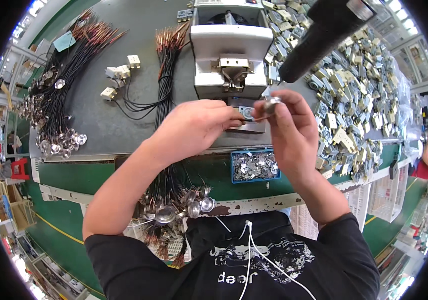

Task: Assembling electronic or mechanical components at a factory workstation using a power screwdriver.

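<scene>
My left hand (196, 127) reaches in front of the white bench machine (231, 40), fingers pinched on the edge of a small grey block with a round opening (245, 113). The block is over the machine's metal base (249, 126). Just to the right, my right hand (294, 135) is closed, thumb and fingers gripping a small round silver metal cap (271, 106) close to the block. A short reddish wire end seems to run between the cap and the block. The machine's metal jaw fixture (235, 72) stands just beyond my fingers.
Bundles of black wires (165, 90) with silver caps lie left, one hanging over the table edge. Several cream connector blocks (119, 72) sit nearby. A blue tray (232, 167) of small metal parts is below my hands. Grey-and-cream blocks (344, 135) are heaped right, under a black cylindrical tool (314, 40).
</scene>
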Demonstrator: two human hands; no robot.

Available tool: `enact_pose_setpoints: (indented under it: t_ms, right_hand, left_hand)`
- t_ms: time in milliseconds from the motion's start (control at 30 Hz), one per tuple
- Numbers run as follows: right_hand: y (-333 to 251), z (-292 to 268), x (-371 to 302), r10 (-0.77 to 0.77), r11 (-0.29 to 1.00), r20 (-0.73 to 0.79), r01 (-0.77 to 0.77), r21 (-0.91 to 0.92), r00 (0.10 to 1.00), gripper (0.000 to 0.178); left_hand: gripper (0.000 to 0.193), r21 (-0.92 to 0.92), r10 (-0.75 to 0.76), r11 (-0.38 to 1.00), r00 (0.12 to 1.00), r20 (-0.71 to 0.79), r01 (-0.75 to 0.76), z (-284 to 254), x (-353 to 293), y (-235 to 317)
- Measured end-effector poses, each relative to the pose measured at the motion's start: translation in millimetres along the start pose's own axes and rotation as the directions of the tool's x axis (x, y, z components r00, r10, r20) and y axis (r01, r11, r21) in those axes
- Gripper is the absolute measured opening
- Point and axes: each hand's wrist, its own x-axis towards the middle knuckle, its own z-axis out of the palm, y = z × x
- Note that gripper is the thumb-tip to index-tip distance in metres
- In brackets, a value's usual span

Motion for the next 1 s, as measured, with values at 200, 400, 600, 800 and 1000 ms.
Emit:
enact_pose_setpoints:
  t_ms: [200,400,600,800,1000]
  right_hand:
    - [-37,-18,31,0.523,0.752,0.319,-0.251,-0.610,0.790,0.021]
    - [-32,-26,10,0.438,0.831,0.265,-0.274,-0.485,0.859,0.036]
    - [-20,-21,-7,0.276,0.722,0.191,-0.072,-0.688,0.942,0.037]
    - [-28,-25,23,0.503,0.695,0.353,-0.127,-0.708,0.789,0.031]
    - [-42,-56,15,-0.023,0.755,0.099,0.083,-0.651,0.995,0.043]
  left_hand:
    - [0.020,0.445,0.093,0.883,0.985,0.147,-0.150,-19,0,14]
    - [0.019,0.365,0.132,0.921,0.991,0.038,-0.136,-8,-4,12]
    - [0.024,0.387,0.118,0.915,0.993,0.018,-0.115,3,1,16]
    - [0.027,0.430,0.199,0.875,0.975,0.100,-0.223,6,-1,9]
    - [0.031,0.359,0.062,0.914,0.939,0.337,-0.189,-16,3,19]
